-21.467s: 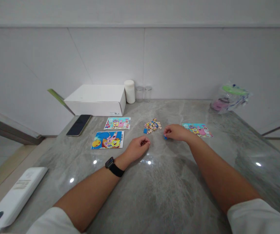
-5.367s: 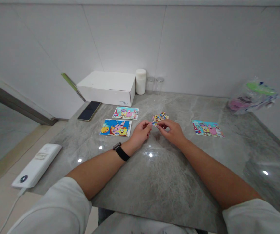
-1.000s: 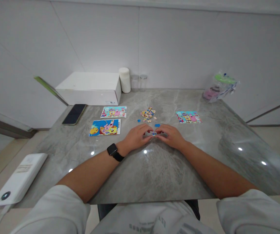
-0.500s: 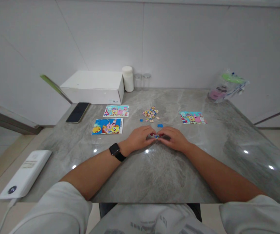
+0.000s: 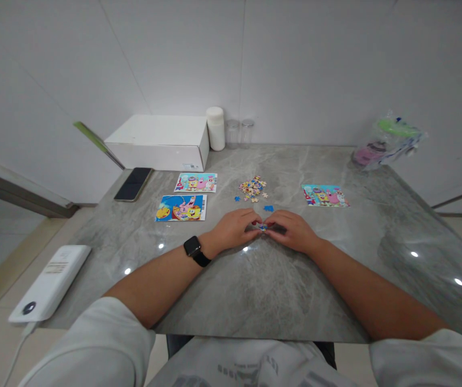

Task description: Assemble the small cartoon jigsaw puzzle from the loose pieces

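Note:
My left hand (image 5: 237, 228) and my right hand (image 5: 291, 230) meet at the middle of the table, thumbs and fingertips pinched on small jigsaw pieces (image 5: 263, 228). The fingers partly cover these pieces, and I cannot tell whether they are joined. Just beyond my fingertips lies a blue jigsaw piece or joined pair (image 5: 268, 208). Farther back is a heap of loose, multicoloured jigsaw pieces (image 5: 253, 186), with a single blue piece (image 5: 237, 199) at its near left side. A black watch (image 5: 193, 246) is on my left wrist.
Cartoon picture cards lie left (image 5: 196, 183), nearer left (image 5: 181, 208) and right (image 5: 325, 195). Behind stand a white box (image 5: 154, 156), a white bottle (image 5: 215, 129) and two clear jars (image 5: 239, 134). A phone (image 5: 133, 184), a corded white power bank (image 5: 51, 282) and a plastic bag (image 5: 388, 142) sit near the edges.
The whole view has shifted slightly, so things appear a little farther right. Both hands keep their pinch on the small jigsaw pieces, with hardly any visible movement over the table.

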Available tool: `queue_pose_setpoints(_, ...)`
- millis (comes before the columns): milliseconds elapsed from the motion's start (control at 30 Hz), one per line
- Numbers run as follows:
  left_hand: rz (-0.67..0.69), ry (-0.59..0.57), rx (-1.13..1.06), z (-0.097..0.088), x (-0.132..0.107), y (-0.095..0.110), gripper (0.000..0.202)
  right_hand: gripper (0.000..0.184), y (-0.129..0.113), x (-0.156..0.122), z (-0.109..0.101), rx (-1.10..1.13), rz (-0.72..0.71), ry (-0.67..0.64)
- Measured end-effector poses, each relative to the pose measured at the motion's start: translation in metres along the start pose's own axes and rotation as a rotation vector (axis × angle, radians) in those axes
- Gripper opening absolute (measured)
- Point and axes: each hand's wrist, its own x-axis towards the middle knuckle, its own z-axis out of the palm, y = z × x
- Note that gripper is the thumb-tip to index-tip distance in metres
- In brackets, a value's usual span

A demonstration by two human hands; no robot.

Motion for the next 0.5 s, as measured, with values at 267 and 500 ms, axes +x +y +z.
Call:
queue_pose_setpoints(267, -0.007, 0.008, 0.000, -0.0002, -0.0003, -0.0017, 0.023, 0.015, 0.0006, -0.0006, 0.0009, -0.004, 0.009, 0.012)
queue_pose_setpoints(500, -0.011, 0.008, -0.013, -0.0025, 0.0000, 0.0011, 0.021, 0.015, -0.0003, -0.0001, 0.0001, 0.003, 0.012, 0.022)
